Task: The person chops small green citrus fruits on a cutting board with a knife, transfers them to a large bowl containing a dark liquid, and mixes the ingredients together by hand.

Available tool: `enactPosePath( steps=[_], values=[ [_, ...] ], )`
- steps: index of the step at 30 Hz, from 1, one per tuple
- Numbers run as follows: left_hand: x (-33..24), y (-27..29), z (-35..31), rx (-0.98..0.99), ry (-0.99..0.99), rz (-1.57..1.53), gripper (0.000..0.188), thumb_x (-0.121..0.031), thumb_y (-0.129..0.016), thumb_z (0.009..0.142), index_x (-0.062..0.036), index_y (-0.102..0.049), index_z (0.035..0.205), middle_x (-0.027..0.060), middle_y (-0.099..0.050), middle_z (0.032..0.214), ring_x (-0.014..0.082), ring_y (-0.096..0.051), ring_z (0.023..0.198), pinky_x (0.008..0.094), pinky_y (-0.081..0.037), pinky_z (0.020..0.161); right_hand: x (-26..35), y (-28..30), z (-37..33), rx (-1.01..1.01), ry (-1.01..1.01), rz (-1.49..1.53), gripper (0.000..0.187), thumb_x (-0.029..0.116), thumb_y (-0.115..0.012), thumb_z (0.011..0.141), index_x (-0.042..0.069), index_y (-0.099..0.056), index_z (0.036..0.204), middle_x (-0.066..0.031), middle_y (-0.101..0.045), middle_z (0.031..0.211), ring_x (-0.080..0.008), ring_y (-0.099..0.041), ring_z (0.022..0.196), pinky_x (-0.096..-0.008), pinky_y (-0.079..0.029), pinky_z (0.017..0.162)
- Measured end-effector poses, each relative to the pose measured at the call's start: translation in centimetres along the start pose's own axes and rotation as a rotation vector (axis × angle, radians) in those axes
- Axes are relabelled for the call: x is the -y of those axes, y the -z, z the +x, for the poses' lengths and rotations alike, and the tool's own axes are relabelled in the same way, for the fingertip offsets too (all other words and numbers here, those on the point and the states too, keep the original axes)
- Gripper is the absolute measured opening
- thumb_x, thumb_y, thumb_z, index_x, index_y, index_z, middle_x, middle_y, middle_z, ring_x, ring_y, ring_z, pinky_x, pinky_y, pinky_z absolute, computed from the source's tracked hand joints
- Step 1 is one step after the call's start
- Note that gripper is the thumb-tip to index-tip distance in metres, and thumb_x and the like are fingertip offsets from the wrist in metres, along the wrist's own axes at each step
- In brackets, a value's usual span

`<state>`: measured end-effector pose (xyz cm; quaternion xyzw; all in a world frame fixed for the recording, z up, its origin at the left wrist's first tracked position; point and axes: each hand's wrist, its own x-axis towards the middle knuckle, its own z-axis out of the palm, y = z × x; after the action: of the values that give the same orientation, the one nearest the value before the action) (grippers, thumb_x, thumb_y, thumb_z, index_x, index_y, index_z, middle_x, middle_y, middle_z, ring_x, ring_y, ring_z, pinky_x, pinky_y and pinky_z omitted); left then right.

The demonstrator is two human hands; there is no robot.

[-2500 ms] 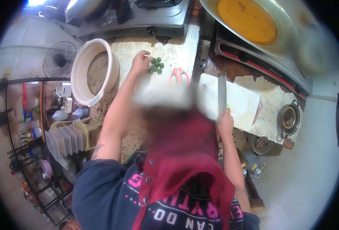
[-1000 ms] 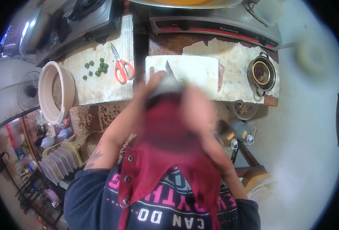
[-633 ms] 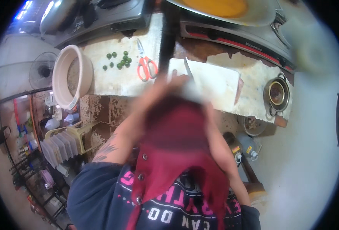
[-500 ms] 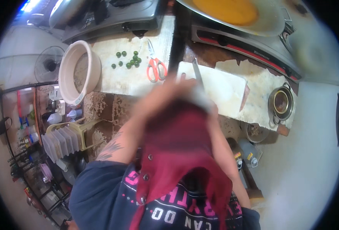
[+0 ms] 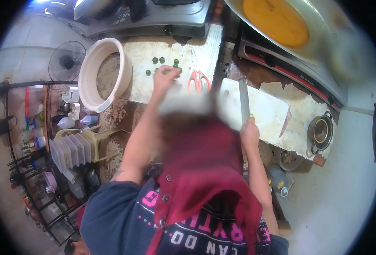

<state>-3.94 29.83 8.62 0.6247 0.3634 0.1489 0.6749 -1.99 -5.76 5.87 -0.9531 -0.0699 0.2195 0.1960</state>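
Note:
My left hand (image 5: 166, 79) reaches onto the pale worktop at left, its fingers bent together over a small green lime (image 5: 166, 72). Several more green limes (image 5: 158, 60) lie around the fingertips. Just right of them rest orange-handled scissors (image 5: 199, 81). In my right hand (image 5: 250, 133) is a knife (image 5: 244, 100), its broad blade pointing away over the white cutting board (image 5: 266, 106). A bit of yellow-green shows beside the blade, above my fingers; I cannot tell what it is. A blurred dark red cloth garment covers the near middle and hides part of the worktop.
A cream basin (image 5: 126, 70) stands left of the limes. Gas stoves (image 5: 290, 70) line the far side, the right one under a wide pan (image 5: 322, 29) of orange liquid. At right sit small metal strainers (image 5: 322, 131). Another person's head (image 5: 72, 246) shows at lower left.
My left hand has moved from beside the cutting board out to the limes. The right hand, mostly hidden before, now shows on the knife. The whole view has shifted slightly.

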Motion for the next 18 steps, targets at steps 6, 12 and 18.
enactPosePath(
  steps=[6,12,18],
  values=[
    [0.4,3.2,3.3,-0.085,-0.323,0.853,0.031,-0.013,-0.072,0.069,-0.0002,-0.066,0.096,0.0119,-0.066,0.085,0.0228,-0.065,0.079,0.0328,-0.051,0.070,-0.1,-0.5,0.0,-0.033,0.040,0.001,0.022,0.017,-0.044,0.091,-0.003,-0.046,0.100,-0.0290,-0.061,0.074,-0.0470,-0.060,0.073,-0.0538,-0.046,0.066],
    [-0.2,2.2,3.9,0.107,-0.242,1.164,0.029,-0.016,-0.070,0.069,-0.0036,-0.066,0.095,0.0190,-0.065,0.093,0.0323,-0.064,0.088,0.0384,-0.050,0.077,-0.2,-1.2,-0.2,-0.069,0.030,0.016,0.022,0.016,-0.045,0.091,-0.004,-0.045,0.100,-0.0297,-0.060,0.074,-0.0478,-0.059,0.072,-0.0547,-0.045,0.066],
    [-1.5,2.6,2.1,-0.022,-0.294,1.102,0.023,-0.013,-0.067,0.073,-0.0036,-0.065,0.093,0.0162,-0.067,0.091,0.0284,-0.065,0.086,0.0368,-0.051,0.073,0.0,-1.1,-0.2,-0.040,-0.001,0.052,0.023,0.017,-0.045,0.091,-0.004,-0.045,0.101,-0.0308,-0.060,0.076,-0.0480,-0.059,0.075,-0.0550,-0.045,0.068]
  ],
)
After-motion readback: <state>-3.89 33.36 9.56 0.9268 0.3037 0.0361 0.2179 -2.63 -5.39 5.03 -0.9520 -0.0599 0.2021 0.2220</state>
